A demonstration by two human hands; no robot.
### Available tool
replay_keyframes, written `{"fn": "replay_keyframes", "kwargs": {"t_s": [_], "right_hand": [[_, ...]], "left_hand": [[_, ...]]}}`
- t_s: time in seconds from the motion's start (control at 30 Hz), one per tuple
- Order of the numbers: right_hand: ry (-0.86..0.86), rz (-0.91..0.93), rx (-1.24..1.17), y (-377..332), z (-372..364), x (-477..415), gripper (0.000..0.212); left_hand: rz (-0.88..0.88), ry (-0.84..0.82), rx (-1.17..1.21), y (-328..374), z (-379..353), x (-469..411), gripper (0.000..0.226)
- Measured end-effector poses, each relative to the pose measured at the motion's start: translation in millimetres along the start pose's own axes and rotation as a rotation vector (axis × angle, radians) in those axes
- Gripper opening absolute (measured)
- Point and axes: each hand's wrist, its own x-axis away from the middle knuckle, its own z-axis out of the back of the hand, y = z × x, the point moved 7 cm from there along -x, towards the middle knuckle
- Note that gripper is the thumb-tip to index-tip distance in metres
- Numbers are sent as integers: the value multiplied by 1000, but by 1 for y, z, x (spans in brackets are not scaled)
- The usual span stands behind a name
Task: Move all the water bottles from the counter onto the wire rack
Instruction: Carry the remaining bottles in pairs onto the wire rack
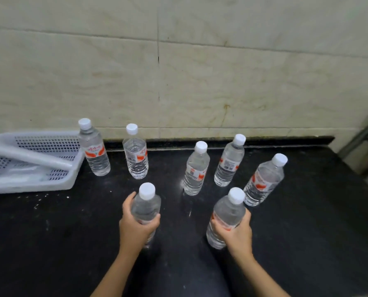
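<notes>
Fingers (154,220) of the left hand (135,226) are curled round one bottle (146,207). The right hand (236,231) is wrapped round a second bottle (228,213) in the same way. Both held bottles are near the front edge of the bench (60,232). I cannot tell if they touch it or are just off it.

Each hand grips round the middle, over the label. I think that is so a full bottle will not slip. Taking two at once should also mean fewer trips.

Five other bottles (196,170) stand upright further back. Two are toward the back left, and the far one of them is just beside a white basket (71,179). Three are toward the back right. They stand apart from each other, so a hand can fit round each one.

Every bottle has a white cap and a white label with a red-orange patch. The writing is too small and blurry to read.

Past the right edge there is a metal frame (363,133). It may be the rack, but I cannot tell.
</notes>
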Motion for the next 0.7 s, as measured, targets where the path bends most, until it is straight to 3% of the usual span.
{"fn": "replay_keyframes", "kwargs": {"t_s": [0.17, 0.37, 0.7], "right_hand": [[81, -51, 56, 5, 11, 42, 68], [295, -169, 60, 31, 53, 118, 66], [402, -47, -3, 6, 120, 179, 71]], "left_hand": [[-23, -248, 11, -3, 1, 1, 77], [-66, -613, 84, 16, -39, 43, 69], [-168, -915, 227, 68, -95, 113, 68]]}}
